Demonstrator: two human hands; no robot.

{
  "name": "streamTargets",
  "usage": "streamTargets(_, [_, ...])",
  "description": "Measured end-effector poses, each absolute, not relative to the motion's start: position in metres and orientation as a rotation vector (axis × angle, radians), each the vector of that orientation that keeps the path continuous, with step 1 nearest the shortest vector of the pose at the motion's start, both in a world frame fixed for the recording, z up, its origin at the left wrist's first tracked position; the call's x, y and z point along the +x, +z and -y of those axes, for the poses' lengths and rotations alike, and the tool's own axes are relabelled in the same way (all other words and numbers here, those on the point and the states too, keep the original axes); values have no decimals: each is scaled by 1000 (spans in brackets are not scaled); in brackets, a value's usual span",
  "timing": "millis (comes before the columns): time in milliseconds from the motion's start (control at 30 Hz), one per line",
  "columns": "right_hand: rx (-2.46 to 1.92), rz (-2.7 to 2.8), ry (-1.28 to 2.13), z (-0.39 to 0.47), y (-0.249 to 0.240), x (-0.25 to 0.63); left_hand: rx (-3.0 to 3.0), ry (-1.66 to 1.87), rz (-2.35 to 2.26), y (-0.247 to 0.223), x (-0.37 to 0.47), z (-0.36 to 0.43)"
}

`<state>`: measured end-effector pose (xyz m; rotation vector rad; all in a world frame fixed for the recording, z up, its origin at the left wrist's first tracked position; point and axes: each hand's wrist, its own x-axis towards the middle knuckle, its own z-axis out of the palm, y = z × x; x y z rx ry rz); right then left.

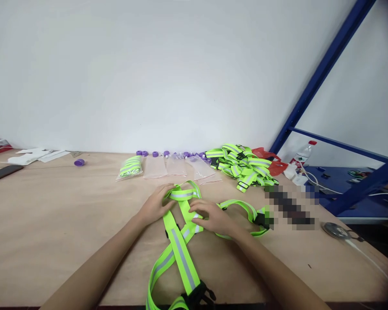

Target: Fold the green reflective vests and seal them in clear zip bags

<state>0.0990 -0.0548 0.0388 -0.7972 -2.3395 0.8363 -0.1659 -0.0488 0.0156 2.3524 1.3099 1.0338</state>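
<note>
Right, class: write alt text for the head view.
Left hand and right hand handle a yellow-green reflective harness on a brown table. Behind lie a filled plastic bag, clear bags and, farther right, a heap of similar straps.

Left hand (155, 206): bare, slender fingers, narrow wrist
Right hand (215, 218): bare, slim fingers, smooth-looking back
Left forearm (100, 262): uncovered along its visible length, slim, widening away from the wrist
Right forearm (271, 262): equally bare, slim, tapering toward the wrist
</note>
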Motion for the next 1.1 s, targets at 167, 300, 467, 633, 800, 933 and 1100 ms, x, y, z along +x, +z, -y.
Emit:
streamTargets(167, [-966, 2040, 1185, 54, 25, 106, 2424, 961, -1376, 12, -168, 44])
streamTargets(300, [-1031, 1860, 1323, 49, 22, 111, 2440, 948, -1426, 9, -168, 41])
streamTargets(467, [-1013, 1746, 1376, 43, 16, 113, 2388, 938, -1468, 7, -168, 40])
streamTargets(633, [-990, 1726, 1380, 42, 12, 113, 2372, 929, -1460, 9, -167, 40])
streamTargets(800, [-966, 1711, 1392, 38, 6, 114, 2273, 1017, -1450, 7, -166, 41])
streamTargets(933, [-955, 1686, 1410, 37, 2, 115, 2262, 1003, -1457, 6, -166, 41])
streamTargets(1100, [-964, 1668, 1424, 37, 3, 114, 2236, 994, -1524, 5, -166, 41])
